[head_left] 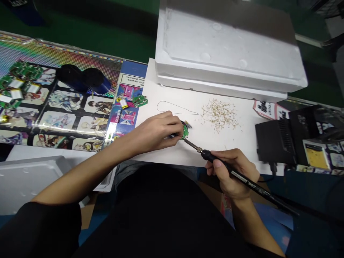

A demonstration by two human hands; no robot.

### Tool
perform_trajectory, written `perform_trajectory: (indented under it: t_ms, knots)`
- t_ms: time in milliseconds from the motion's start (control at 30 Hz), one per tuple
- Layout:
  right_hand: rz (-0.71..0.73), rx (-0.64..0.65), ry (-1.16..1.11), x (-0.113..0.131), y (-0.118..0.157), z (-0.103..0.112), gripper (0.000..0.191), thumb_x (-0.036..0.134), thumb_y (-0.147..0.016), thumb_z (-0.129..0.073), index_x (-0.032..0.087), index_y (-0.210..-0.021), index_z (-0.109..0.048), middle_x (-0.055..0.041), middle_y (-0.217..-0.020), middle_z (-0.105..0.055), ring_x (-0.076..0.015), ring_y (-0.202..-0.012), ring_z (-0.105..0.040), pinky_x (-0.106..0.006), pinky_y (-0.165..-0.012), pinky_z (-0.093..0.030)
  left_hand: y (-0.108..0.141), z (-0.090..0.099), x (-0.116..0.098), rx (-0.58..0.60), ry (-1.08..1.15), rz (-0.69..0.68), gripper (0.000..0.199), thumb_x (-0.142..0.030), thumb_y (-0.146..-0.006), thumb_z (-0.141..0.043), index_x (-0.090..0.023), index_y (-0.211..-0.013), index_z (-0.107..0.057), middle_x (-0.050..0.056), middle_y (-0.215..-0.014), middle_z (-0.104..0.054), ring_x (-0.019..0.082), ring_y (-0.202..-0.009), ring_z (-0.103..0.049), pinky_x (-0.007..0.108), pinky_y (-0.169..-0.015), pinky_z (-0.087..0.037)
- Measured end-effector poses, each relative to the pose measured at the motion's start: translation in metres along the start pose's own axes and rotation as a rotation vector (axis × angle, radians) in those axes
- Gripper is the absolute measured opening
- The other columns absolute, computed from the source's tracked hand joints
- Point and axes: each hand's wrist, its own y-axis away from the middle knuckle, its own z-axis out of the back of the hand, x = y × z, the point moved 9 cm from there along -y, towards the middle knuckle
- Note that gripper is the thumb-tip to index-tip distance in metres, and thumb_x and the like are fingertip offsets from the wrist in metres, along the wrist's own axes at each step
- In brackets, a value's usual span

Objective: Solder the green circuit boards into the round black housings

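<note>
My left hand [168, 130] is closed at the left edge of a small green circuit board [185, 131] over the white sheet [150, 86]; its fingertips hide part of what they grip, including something dark. A small silvery part [189, 124] sits at the board's upper right. My right hand [233, 172] is wrapped round a black soldering iron [242, 179], whose metal tip reaches the board's lower edge. Behind the board lie a loop of thin wire [172, 103] and a scattered heap of tiny yellowish pieces [221, 114].
White foam boxes [228, 46] stand at the back. Several circuit boards with batteries [18, 86] lie far left, beside dark blue rounded objects [83, 79]. Another board [140, 101] is left of the wire. A black device [274, 139] stands right; a foam lid [32, 179] is lower left.
</note>
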Motion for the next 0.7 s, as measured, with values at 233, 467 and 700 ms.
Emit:
perform_trajectory:
  t_ms: [233, 467, 700]
  knots:
    - [0.098, 0.026, 0.095, 0.005, 0.000, 0.002, 0.012, 0.028, -0.096, -0.076, 0.024, -0.107, -0.076, 0.0013, -0.075, -0.077, -0.0163, -0.057, -0.073, -0.027, -0.051, -0.060, 0.000, -0.001, 0.001, -0.003, -0.010, -0.006, 0.015, -0.017, -0.104, -0.057, -0.017, -0.096, -0.070, 0.010, -0.102, -0.074, 0.023, -0.096, -0.063, 0.036, -0.086, -0.052]
    - [0.142, 0.016, 0.161, 0.006, 0.003, 0.002, 0.013, 0.030, -0.096, -0.075, 0.024, -0.107, -0.076, -0.0010, -0.079, -0.079, -0.0181, -0.059, -0.075, -0.027, -0.050, -0.061, 0.000, -0.001, 0.000, -0.005, -0.019, -0.022, 0.014, -0.017, -0.104, -0.058, -0.016, -0.098, -0.070, 0.010, -0.103, -0.074, 0.023, -0.097, -0.064, 0.036, -0.087, -0.053]
    - [0.195, -0.026, 0.173, 0.013, 0.006, 0.008, 0.012, 0.029, -0.095, -0.075, 0.024, -0.106, -0.077, -0.0020, -0.078, -0.078, -0.0188, -0.056, -0.072, -0.030, -0.046, -0.059, -0.001, 0.000, -0.002, -0.011, -0.028, -0.036, 0.014, -0.018, -0.104, -0.058, -0.016, -0.097, -0.070, 0.009, -0.101, -0.074, 0.023, -0.094, -0.063, 0.036, -0.085, -0.052]
